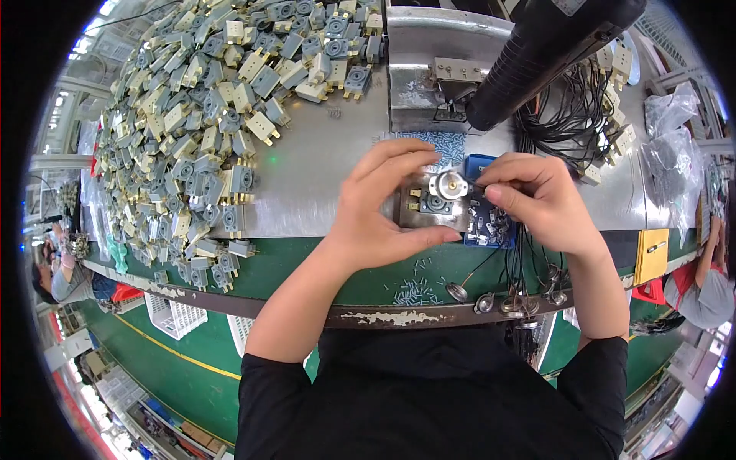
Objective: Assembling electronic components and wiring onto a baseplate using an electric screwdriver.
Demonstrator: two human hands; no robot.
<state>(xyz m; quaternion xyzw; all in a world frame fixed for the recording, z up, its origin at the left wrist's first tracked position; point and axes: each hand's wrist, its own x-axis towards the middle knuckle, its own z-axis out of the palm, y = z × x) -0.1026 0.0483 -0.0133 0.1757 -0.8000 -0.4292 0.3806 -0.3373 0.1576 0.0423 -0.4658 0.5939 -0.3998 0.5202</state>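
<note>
A round silver metal cap (451, 185) with a brass-coloured centre is over a grey switch-like block (435, 202) with brass terminals. The block sits on a small metal fixture (414, 219) on the bench. My left hand (376, 201) curves around the fixture, fingers beyond it and thumb along its near side, open with a wide gap. My right hand (537, 195) is closed in a pinch at the cap's right edge. What exactly lies between those fingertips is partly hidden. A blue bin (491, 230) of small metal brackets stands under the right hand.
Many grey-and-cream switch blocks (192, 138) are heaped at left. Blue screws (452, 144) lie behind the fixture, loose screws (416, 293) in front. A black cylindrical tool (521, 61) slants overhead. Black wires (563, 115) and hanging metal caps (517, 305) are at right, beside a yellow pad (652, 257).
</note>
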